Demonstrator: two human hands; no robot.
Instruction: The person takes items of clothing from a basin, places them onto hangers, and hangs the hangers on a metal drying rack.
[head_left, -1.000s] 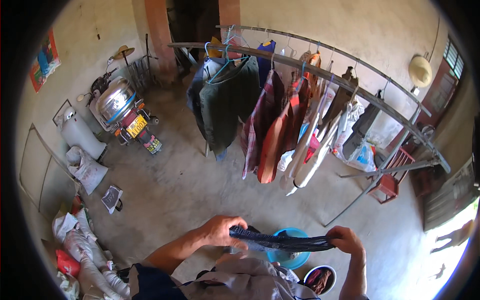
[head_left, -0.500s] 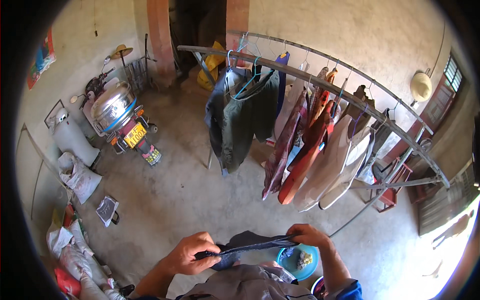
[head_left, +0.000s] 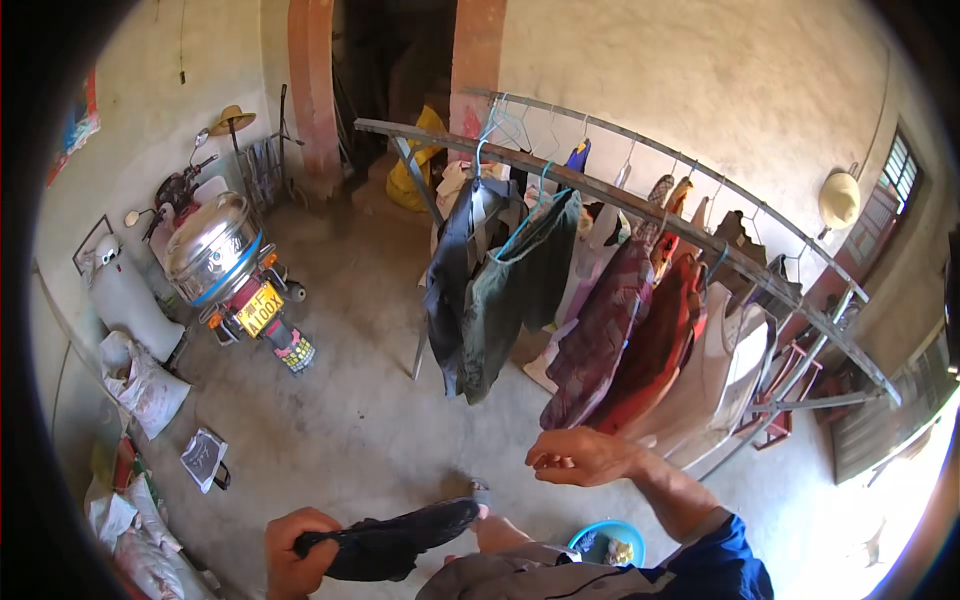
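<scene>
My left hand (head_left: 296, 550) is closed on a dark wet cloth (head_left: 395, 540) that stretches out to the right, low in the picture. My right hand (head_left: 580, 456) has nothing in it and hovers, fingers loosely bent, just under the hanging clothes. Above it a long metal drying rack (head_left: 640, 205) runs from the middle to the right. On it hang a dark grey garment (head_left: 455, 270), green shorts (head_left: 520, 295) on a teal hanger, a plaid shirt (head_left: 600, 340) and a red garment (head_left: 655, 350).
A blue basin (head_left: 610, 540) with laundry sits on the concrete floor by my legs. A motorbike (head_left: 225, 265) with a steel pot on it is parked at left, beside white sacks (head_left: 140, 380). A dark doorway (head_left: 395, 80) lies behind the rack.
My right hand let go of the dark cloth and rose toward the rack. The left hand keeps the cloth and dropped lower. The view swung closer to the hanging clothes.
</scene>
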